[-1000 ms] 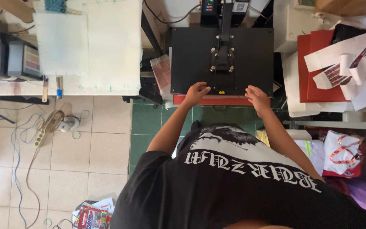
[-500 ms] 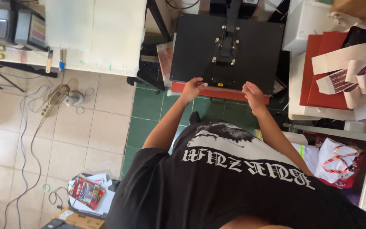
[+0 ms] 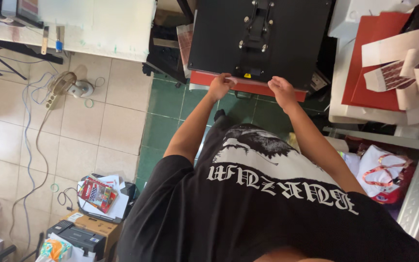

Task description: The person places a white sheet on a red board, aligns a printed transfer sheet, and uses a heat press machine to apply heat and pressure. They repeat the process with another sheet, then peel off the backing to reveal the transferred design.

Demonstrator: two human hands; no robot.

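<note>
A black heat press (image 3: 263,34) stands in front of me, its top plate down over a red lower pad (image 3: 248,87). My left hand (image 3: 220,86) curls over the pad's front edge on the left, where a thin pale strip shows by the fingers. My right hand (image 3: 282,91) grips the same edge further right, fingers bent over it. Both forearms reach forward from my black printed T-shirt (image 3: 267,194). What lies between the plates is hidden.
A white-topped table (image 3: 98,24) stands at the left with small tools on its edge. Red boards and paper strips (image 3: 394,63) lie on the right. On the tiled floor are cables, a small fan (image 3: 69,87), a box with papers (image 3: 100,196) and a bag (image 3: 381,170).
Both hands stay at the front edge of the press. The view has tilted, so the press sits higher in the picture and more floor shows at the lower left.
</note>
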